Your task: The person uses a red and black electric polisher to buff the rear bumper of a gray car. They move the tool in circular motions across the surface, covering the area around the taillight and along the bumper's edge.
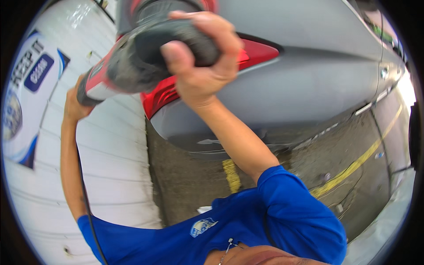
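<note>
A red and black corded power polisher crosses the upper left, held in both hands above the rear corner of a grey car. My left hand grips the black rear end of its body. My right hand wraps over the rounded black head, thumb on the left side, slightly blurred. At the top edge the working end is partly cut off, so contact with the paint cannot be told. The car's red tail light shows behind the right hand. A black cord runs down along my left forearm.
To the left stands a white panelled wall with a printed banner. Yellow lines mark the concrete floor. Thin cables and small litter lie at the right. Pale sheeting borders the lower right.
</note>
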Demonstrator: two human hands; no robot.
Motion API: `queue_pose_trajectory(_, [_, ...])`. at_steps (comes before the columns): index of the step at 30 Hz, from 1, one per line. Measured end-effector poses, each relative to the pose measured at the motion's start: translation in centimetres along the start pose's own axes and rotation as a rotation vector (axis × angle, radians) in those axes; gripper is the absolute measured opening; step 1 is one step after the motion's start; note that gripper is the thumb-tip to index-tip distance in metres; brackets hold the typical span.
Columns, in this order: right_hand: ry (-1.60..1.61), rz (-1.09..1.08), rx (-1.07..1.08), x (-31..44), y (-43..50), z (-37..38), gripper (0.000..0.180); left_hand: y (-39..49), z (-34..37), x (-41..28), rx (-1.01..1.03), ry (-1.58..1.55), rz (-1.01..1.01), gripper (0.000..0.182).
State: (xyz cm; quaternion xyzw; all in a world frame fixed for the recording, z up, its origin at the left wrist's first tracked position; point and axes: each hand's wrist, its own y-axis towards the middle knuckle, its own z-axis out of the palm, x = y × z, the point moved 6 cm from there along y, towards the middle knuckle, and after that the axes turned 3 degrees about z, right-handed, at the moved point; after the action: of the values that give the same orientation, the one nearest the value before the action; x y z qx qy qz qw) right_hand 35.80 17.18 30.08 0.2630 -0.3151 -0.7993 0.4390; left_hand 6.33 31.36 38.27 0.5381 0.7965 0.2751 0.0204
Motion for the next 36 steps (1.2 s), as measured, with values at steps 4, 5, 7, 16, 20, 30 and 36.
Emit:
queue_pose_trajectory(4, [0.084, 0.129, -0.073, 0.4, 0.7, -1.5, 0.051, 0.2, -0.4, -1.5, 0.026, 0.015, -0.027, 0.062])
queue_pose_trajectory(5, [0.077, 0.168, -0.088, 0.5, 1.0, -2.1, 0.05, 0.8, 0.3, -2.0, 0.008, -0.007, -0.051, 0.062])
queue_pose_trajectory(7, [0.071, 0.172, -0.077, 0.1, 1.3, -3.3, 0.051, 1.1, 0.7, -3.5, -0.057, -0.004, -0.02, 0.062])
queue_pose_trajectory(16, [0.109, 0.307, -0.009, 0.0, 0.8, -2.5, 0.052, -0.4, 2.3, -3.0, -0.055, -0.028, 0.009, 0.063])
queue_pose_trajectory(20, [0.139, 0.214, 0.088, -0.4, 0.3, 0.6, 0.048, -2.2, 2.9, -0.4, -0.081, -0.101, -0.079, 0.06])
queue_pose_trajectory(30, [0.142, 0.107, 0.071, -0.6, -1.3, 7.7, 0.034, -4.6, 1.4, 4.9, -0.098, -0.205, -0.161, 0.052])
queue_pose_trajectory(36, [0.124, 0.16, 0.007, 0.1, -0.8, 5.3, 0.034, -2.9, 0.8, 3.6, -0.04, -0.218, -0.079, 0.055])
